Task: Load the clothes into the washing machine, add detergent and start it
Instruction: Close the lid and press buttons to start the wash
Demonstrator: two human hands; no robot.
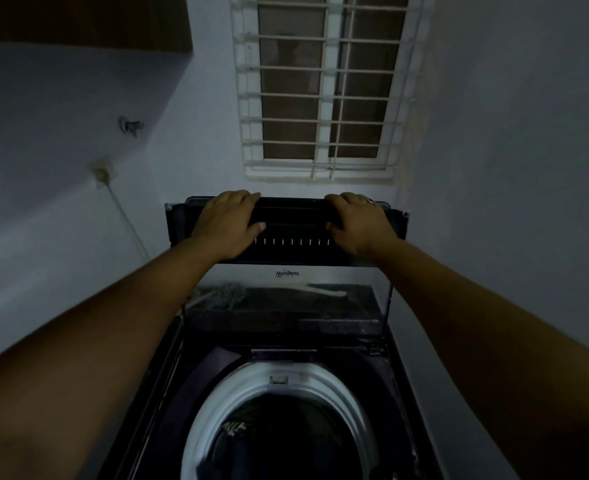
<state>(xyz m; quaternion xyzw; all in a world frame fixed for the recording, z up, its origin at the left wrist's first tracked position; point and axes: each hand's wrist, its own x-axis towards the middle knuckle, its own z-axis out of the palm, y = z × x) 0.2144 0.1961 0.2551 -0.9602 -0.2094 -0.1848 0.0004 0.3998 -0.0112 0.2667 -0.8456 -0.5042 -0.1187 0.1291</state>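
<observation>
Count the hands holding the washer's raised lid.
2. The left hand grips the lid along its top edge, toward its left end; the right hand grips the same edge toward its right end.

Both arms outstretched forward, left grip (229, 220) and right grip (357, 221) tight, fingers curled, thumbs inward.

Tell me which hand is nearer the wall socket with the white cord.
Left. The left hand grips the top edge of the raised lid on the side toward the wall socket; the right hand grips the same edge farther away.
</observation>
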